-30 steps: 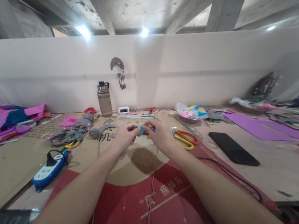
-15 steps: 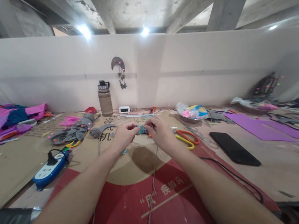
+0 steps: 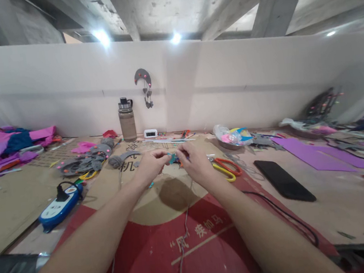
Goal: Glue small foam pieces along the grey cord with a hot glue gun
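Both my hands meet above the middle of the cardboard-covered table [image 3: 21,205]. My left hand [image 3: 150,166] and my right hand [image 3: 194,163] each pinch a small teal felt piece [image 3: 172,157] held between them, fingers closed. A thin grey cord [image 3: 183,225] hangs down from the hands toward me across the red printed cardboard [image 3: 170,253]. Orange and yellow scissors [image 3: 225,168] lie just right of my right hand.
A blue-and-white power strip [image 3: 59,205] sits at left, a black phone [image 3: 283,180] at right. Grey felt pieces [image 3: 85,161], a water bottle [image 3: 127,119] and a small clock [image 3: 150,133] stand near the back wall. Purple sheets [image 3: 317,157] and pink fabric [image 3: 7,144] lie at the sides.
The hands stay together on the teal piece with only slight finger shifts; the view has barely moved.
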Motion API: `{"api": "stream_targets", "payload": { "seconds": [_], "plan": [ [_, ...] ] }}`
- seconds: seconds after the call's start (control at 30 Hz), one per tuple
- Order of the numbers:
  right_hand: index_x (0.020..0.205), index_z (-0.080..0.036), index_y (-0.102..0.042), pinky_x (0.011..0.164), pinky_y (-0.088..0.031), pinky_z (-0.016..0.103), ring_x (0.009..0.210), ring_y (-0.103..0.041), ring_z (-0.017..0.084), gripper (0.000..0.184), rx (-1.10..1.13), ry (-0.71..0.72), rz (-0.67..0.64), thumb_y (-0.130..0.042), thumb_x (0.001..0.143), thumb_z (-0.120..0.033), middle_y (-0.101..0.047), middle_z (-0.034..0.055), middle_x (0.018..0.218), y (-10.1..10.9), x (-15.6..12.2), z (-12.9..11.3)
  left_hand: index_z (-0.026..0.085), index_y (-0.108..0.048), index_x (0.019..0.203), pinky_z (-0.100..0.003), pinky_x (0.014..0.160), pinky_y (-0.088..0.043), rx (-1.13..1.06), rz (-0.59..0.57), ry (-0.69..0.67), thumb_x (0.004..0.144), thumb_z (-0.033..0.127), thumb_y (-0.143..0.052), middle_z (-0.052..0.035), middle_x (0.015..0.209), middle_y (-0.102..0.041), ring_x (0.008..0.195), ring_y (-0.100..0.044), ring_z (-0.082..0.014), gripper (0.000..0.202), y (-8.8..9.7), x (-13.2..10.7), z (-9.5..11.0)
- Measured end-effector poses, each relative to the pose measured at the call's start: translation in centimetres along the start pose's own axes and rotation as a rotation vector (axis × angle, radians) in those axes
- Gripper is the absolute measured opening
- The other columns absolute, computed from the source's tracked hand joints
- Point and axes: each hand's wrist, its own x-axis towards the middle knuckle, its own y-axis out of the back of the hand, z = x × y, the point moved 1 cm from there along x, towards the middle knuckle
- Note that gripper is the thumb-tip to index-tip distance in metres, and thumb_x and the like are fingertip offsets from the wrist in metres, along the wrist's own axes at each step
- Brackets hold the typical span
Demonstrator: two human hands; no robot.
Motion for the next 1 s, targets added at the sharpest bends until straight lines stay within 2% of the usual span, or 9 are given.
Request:
{"api": "stream_targets", "payload": {
  "seconds": [0.67,1.0],
  "plan": [
    [0.066,-0.020,-0.043,0.059,-0.029,0.025,0.063,-0.042,0.013,0.023,-0.065,0.000,0.010,-0.040,0.087,-0.028,-0.047,-0.0006,0.066,-0.27,0.09,0.40,0.017,-0.058,0.061,-0.021,0.041,-0.028,0.006,-0.019,-0.037,0.069,0.035,-0.055,0.0056,0.044,-0.041,0.040,-0.035,-0.0074,0.020,-0.04,0.06,-0.27],
    [0.063,-0.020,-0.042,0.057,-0.029,0.025,0.061,-0.042,0.013,0.025,-0.015,-0.023,0.024,-0.041,0.086,-0.029,-0.048,-0.0004,0.065,-0.38,0.11,0.43,0.017,-0.062,0.065,-0.022,0.045,-0.030,-0.013,-0.027,-0.051,0.070,0.034,-0.056,0.0034,0.052,-0.049,0.045,-0.039,-0.0080,0.019,0.03,-0.11,0.15]
  ]
}}
